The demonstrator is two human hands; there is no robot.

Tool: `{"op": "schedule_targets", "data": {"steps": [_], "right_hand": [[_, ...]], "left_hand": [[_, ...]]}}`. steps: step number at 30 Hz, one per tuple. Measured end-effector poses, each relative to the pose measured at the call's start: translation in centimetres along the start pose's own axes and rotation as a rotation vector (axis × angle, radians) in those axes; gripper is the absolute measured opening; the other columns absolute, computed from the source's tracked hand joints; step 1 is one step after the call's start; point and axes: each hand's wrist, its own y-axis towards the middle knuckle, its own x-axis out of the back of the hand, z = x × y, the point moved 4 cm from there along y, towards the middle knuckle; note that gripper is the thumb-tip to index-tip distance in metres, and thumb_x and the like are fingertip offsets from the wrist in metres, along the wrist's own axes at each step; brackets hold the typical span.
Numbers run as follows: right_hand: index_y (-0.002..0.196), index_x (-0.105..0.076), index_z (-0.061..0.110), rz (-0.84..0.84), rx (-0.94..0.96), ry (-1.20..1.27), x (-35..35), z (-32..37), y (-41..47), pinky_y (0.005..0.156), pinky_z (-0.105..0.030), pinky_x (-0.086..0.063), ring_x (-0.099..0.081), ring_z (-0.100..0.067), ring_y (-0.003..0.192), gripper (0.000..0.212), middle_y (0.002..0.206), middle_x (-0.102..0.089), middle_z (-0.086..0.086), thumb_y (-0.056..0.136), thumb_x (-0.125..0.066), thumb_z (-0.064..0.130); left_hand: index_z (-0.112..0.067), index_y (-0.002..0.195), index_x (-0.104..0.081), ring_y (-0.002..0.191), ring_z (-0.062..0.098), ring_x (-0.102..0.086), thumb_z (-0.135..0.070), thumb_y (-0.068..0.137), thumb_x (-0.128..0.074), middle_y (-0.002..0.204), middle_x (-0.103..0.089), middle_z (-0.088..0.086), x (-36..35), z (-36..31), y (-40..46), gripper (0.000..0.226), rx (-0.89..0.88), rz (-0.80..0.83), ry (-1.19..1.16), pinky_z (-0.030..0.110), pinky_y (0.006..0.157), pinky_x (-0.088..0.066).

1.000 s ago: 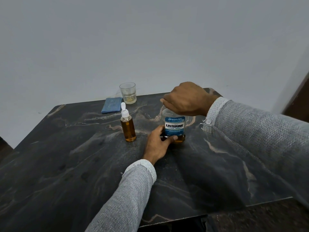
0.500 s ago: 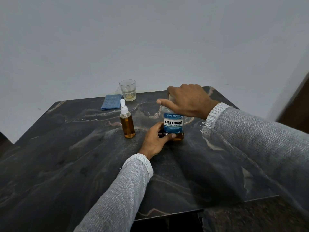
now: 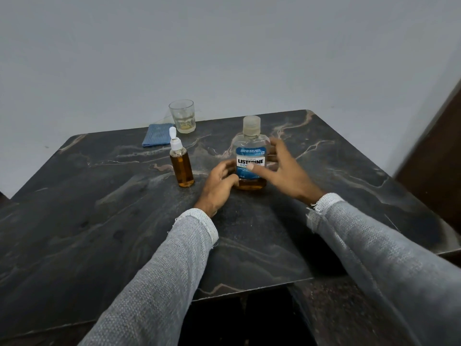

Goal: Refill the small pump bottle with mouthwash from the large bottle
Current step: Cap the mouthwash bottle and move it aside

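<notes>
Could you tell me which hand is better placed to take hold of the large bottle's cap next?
Probably the right hand: it hovers open beside the large bottle, free to rise to the cap. The left hand is at the bottle's base, steadying it.

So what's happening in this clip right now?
A person sits at a dark table with a capped Listerine bottle between both hands. The left hand holds its base; the right hand hovers open beside it. The pump bottle, nearly full of amber liquid, stands untouched to the left.

plain grey wall (image 3: 224, 46), dark marble table (image 3: 74, 221)
</notes>
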Motion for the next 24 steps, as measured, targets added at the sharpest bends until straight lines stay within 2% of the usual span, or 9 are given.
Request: {"op": "schedule_targets", "data": {"steps": [3, 5, 7, 9, 11, 14, 17, 19, 24], "right_hand": [[0.14, -0.03, 0.019, 0.013, 0.025, -0.013, -1.8, -0.7, -0.1, 0.08, 0.0, -0.039, -0.049, 0.004, 0.107, 0.074, 0.122, -0.048, 0.016, 0.082, -0.076, 0.026], [0.139, -0.031, 0.018, -0.036, 0.038, -0.018, -2.2, -1.1, 0.1, 0.085, -0.001, -0.04, -0.05, 0.005, 0.106, 0.073, 0.122, -0.051, 0.013, 0.082, -0.076, 0.021], [0.136, -0.036, 0.017, -0.096, 0.042, -0.034, -2.2, -1.6, 0.1, 0.085, -0.006, -0.043, -0.052, 0.001, 0.108, 0.068, 0.124, -0.056, 0.009, 0.081, -0.077, 0.021], [0.13, -0.042, 0.017, -0.145, 0.034, -0.055, -1.9, -2.0, 0.0, 0.078, -0.004, -0.042, -0.054, 0.0, 0.106, 0.062, 0.124, -0.058, 0.007, 0.08, -0.077, 0.024], [0.125, -0.046, 0.015, -0.214, 0.031, -0.056, -1.3, -2.3, -0.3, 0.073, -0.001, -0.043, -0.055, 0.002, 0.099, 0.057, 0.117, -0.058, 0.009, 0.079, -0.078, 0.023], [0.121, -0.047, 0.015, -0.336, 0.021, -0.06, 0.2, -3.2, -0.7, 0.078, -0.006, -0.045, -0.058, -0.004, 0.101, 0.056, 0.117, -0.06, 0.005, 0.077, -0.08, 0.022], [0.115, -0.044, 0.019, -0.411, -0.02, -0.089, 1.9, -4.3, -0.8, 0.087, -0.023, -0.051, -0.06, -0.013, 0.105, 0.053, 0.119, -0.061, -0.002, 0.076, -0.08, 0.024], [0.114, -0.043, 0.021, -0.452, -0.04, -0.096, 3.1, -4.9, -1.0, 0.09, -0.028, -0.051, -0.06, -0.014, 0.106, 0.054, 0.12, -0.06, -0.003, 0.076, -0.081, 0.024], [0.11, -0.041, 0.022, -0.509, -0.066, -0.103, 4.8, -5.6, -1.3, 0.081, -0.018, -0.047, -0.059, -0.011, 0.101, 0.051, 0.115, -0.057, 0.001, 0.077, -0.08, 0.024]], "left_hand": [[-0.01, 0.131, -0.051, 0.122, 0.015, -0.054, 0.011, 0.084, -0.046, 0.129, -0.059, 0.004, 0.0, -0.3, -0.3, 0.052, -0.029, -0.03, -0.008, 0.019, 0.092, -0.05], [-0.012, 0.13, -0.051, 0.121, 0.014, -0.055, 0.012, 0.084, -0.046, 0.126, -0.06, 0.003, 0.0, -0.5, -0.4, 0.052, -0.055, -0.045, -0.009, 0.012, 0.082, -0.05], [-0.013, 0.13, -0.051, 0.122, 0.014, -0.055, 0.012, 0.084, -0.046, 0.126, -0.059, 0.002, 0.0, -0.4, -0.3, 0.052, -0.06, -0.049, -0.016, 0.017, 0.091, -0.05], [-0.011, 0.131, -0.051, 0.122, 0.014, -0.056, 0.011, 0.085, -0.048, 0.129, -0.059, 0.004, 0.1, -0.3, -0.3, 0.051, -0.062, -0.051, -0.012, 0.029, 0.103, -0.047], [-0.01, 0.132, -0.051, 0.121, 0.016, -0.056, 0.009, 0.087, -0.05, 0.13, -0.06, 0.007, 0.2, -0.2, -0.2, 0.049, -0.069, -0.071, 0.015, 0.033, 0.107, -0.044], [-0.01, 0.129, -0.053, 0.119, 0.016, -0.057, 0.008, 0.086, -0.054, 0.128, -0.06, 0.008, 0.2, -0.2, -0.3, 0.047, -0.088, -0.115, 0.044, 0.03, 0.106, -0.045], [-0.012, 0.128, -0.053, 0.115, 0.016, -0.058, 0.005, 0.086, -0.058, 0.126, -0.06, 0.006, 0.3, -0.1, -0.4, 0.046, -0.11, -0.138, 0.077, 0.025, 0.1, -0.047], [-0.013, 0.128, -0.053, 0.113, 0.014, -0.058, 0.003, 0.086, -0.059, 0.125, -0.06, 0.005, 0.2, -0.1, -0.4, 0.046, -0.117, -0.137, 0.098, 0.023, 0.097, -0.047], [-0.015, 0.128, -0.053, 0.113, 0.013, -0.058, 0.001, 0.085, -0.062, 0.124, -0.06, 0.003, 0.2, 0.0, -0.2, 0.046, -0.113, -0.139, 0.136, 0.024, 0.098, -0.047]]}}
